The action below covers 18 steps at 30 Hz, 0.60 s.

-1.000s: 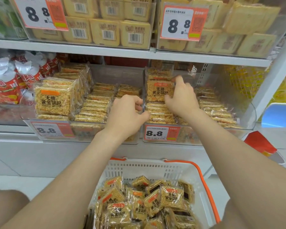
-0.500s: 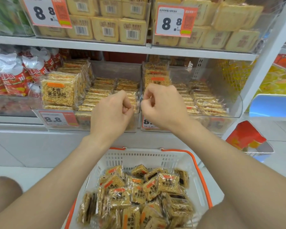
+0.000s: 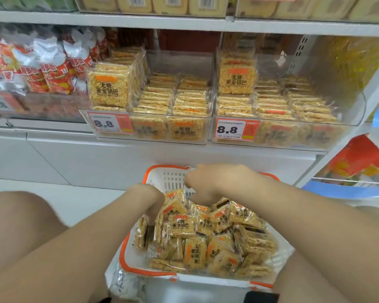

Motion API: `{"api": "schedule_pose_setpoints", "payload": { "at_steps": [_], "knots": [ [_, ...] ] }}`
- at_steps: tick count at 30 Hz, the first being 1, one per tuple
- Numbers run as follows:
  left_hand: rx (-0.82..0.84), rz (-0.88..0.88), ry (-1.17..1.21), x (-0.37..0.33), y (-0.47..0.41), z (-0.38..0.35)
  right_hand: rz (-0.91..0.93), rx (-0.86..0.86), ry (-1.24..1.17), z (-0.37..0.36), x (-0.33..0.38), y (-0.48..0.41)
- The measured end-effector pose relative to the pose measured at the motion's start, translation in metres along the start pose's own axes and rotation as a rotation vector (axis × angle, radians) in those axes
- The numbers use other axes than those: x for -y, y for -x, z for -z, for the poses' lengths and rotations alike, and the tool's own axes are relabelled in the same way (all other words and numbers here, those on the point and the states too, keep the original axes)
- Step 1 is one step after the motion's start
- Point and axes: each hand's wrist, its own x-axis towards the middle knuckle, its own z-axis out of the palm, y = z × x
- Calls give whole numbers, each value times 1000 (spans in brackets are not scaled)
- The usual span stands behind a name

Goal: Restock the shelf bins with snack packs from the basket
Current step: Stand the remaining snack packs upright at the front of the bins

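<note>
Clear plastic shelf bins are part filled | white plastic basket with orange rim is set below them | square yellow snack packs are piled in it | left hand is dipped among packs, grip cannot be told | right hand is curled above them, hold cannot be told

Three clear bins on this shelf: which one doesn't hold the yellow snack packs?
The leftmost bin: it holds red-and-white bags, while the middle bin and right bin hold yellow snack packs.

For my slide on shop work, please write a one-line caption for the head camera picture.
Left hand and right hand reach for snack packs in the basket, below the stocked shelf bins.
</note>
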Motion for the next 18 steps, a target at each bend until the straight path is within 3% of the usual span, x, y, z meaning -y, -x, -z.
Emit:
{"api": "schedule_pose_setpoints", "payload": {
  "at_steps": [5, 18],
  "knots": [
    [77, -53, -167, -9, -15, -23, 59, -1, -2, 1, 8, -9],
    [-102, -212, -15, -4, -21, -9, 82, 54, 47, 7, -2, -17]
  ]
}}
